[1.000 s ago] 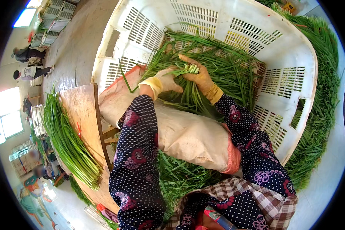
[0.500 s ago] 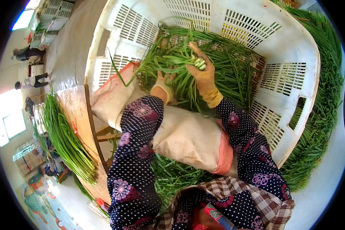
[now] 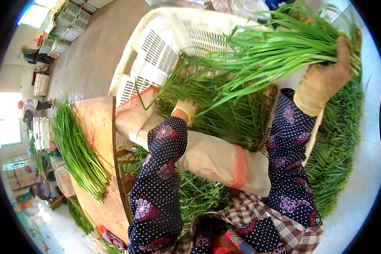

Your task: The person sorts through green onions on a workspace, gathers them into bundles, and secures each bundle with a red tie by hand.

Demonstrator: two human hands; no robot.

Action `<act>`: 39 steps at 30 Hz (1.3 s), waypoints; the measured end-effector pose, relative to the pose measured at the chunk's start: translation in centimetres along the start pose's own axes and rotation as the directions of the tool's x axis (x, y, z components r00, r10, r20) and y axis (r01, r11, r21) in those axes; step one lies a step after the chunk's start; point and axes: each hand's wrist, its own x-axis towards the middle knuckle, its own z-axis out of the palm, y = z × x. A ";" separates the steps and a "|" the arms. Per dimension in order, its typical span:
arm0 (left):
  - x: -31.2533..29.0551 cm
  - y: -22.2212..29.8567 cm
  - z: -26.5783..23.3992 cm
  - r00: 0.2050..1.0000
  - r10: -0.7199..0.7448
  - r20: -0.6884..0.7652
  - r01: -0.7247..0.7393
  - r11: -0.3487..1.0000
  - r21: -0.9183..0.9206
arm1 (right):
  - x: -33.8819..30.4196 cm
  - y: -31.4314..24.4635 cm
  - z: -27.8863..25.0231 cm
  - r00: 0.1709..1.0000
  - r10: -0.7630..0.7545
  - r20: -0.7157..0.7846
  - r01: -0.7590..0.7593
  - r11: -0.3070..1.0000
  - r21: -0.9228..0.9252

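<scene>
My right hand (image 3: 326, 78), in a yellowish glove, is closed around a bunch of long green chives (image 3: 279, 53) raised over the crate's right side. Their leaves trail left and their cut ends stick out at the right. Lower and to the left, my gloved left hand (image 3: 185, 111) is at the sack's edge, by the loose chives (image 3: 228, 101) in the white plastic crate (image 3: 156, 46). It looks open, its fingers a little apart. Beneath my forearms a pale sack with orange bands (image 3: 207, 158) lies across the crate's near side.
At the left, a wooden board (image 3: 101, 110) carries a neat bundle of chives (image 3: 80, 156). Cut greens (image 3: 334, 148) are heaped along the right, and more greens (image 3: 201, 192) lie below the sack. People (image 3: 31, 103) and stacked crates (image 3: 70, 21) are farther left.
My right hand has swung up and right out of the crate, carrying the chives. My left hand has come off the leaves toward the sack's edge. The view has shifted slightly.
</scene>
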 end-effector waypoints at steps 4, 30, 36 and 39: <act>-7.0 -0.1 -1.3 0.995 -0.053 -0.090 0.029 0.969 -0.244 | 0.5 -6.3 2.8 0.970 0.242 -0.002 -0.195 0.788 0.584; -44.6 25.8 35.8 0.598 -0.792 -0.125 -0.764 -0.515 -0.389 | -12.8 -57.5 6.0 0.996 0.094 -0.005 -0.012 0.186 0.982; -46.1 14.7 28.9 0.092 -0.928 -0.362 -0.975 -0.158 0.156 | -19.4 -57.2 4.0 0.945 0.194 0.263 -0.276 0.041 0.960; -47.3 13.0 28.1 0.030 -0.955 -0.295 -0.896 -0.156 0.416 | -25.9 -53.5 1.0 0.980 -0.180 0.089 0.104 0.836 0.539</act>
